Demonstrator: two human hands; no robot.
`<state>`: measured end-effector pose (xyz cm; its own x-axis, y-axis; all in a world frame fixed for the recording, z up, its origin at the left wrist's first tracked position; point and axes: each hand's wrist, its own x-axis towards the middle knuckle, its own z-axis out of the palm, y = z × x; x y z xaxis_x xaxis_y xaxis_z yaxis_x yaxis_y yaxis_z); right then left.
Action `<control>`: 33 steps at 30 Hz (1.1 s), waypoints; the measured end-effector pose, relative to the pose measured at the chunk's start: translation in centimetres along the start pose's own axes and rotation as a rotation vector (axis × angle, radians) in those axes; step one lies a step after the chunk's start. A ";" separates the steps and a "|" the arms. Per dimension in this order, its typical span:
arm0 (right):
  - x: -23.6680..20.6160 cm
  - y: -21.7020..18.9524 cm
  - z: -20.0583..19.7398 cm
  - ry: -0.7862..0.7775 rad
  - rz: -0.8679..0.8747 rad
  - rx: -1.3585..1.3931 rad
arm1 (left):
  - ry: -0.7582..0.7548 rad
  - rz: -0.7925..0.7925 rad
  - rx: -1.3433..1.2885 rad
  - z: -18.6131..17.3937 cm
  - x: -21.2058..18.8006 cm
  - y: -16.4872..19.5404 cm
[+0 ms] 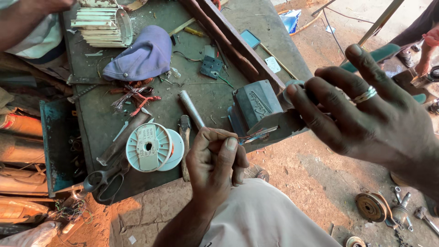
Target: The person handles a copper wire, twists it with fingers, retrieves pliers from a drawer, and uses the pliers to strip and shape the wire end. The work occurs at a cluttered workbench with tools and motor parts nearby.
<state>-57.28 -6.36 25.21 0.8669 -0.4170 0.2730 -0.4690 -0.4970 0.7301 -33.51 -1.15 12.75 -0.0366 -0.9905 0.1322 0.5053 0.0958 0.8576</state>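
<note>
We see one desk (98, 121), grey and littered, and at its near right corner one grey-blue vise (254, 106). On the desk lie one purple cap (142, 57), one pale finned motor core (101, 25) at the far edge, one white spool (150, 147), one pair of scissors (106, 179) at the near edge, and two hammers (185, 137) — their handles lie between the spool and the vise. One tangle of red and copper wire (135, 95) sits just below the cap.

Our right hand (372, 114) is spread over the vise's right end — its grip is apart, fingers fanned, a ring on one finger, the fingertips at the vise's jaw. Our left hand (215, 160) has its grip together, thumb and fingers pinched on a thin bundle of wires (256, 135). The wires are fine strands, bluish and reddish, and run from the pinch rightward to the vise's near face, just beside the desk's corner.
</note>
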 end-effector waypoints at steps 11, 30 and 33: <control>-2.0 0.7 4.6 -1.067 0.092 1.448 | -0.217 0.402 0.348 -0.7 -0.8 -0.7; -9.8 -4.6 5.1 -0.256 0.864 2.046 | -0.011 0.366 0.494 -2.3 0.6 -2.0; -11.7 -5.0 4.3 0.185 0.845 2.002 | 0.044 0.272 0.375 -2.5 0.7 -2.8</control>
<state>-65.83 -2.23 15.66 0.3633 -0.9054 0.2196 -0.0420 -0.2514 -0.9670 -32.76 -2.39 9.16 0.0943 -0.9271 0.3629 0.1445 0.3734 0.9164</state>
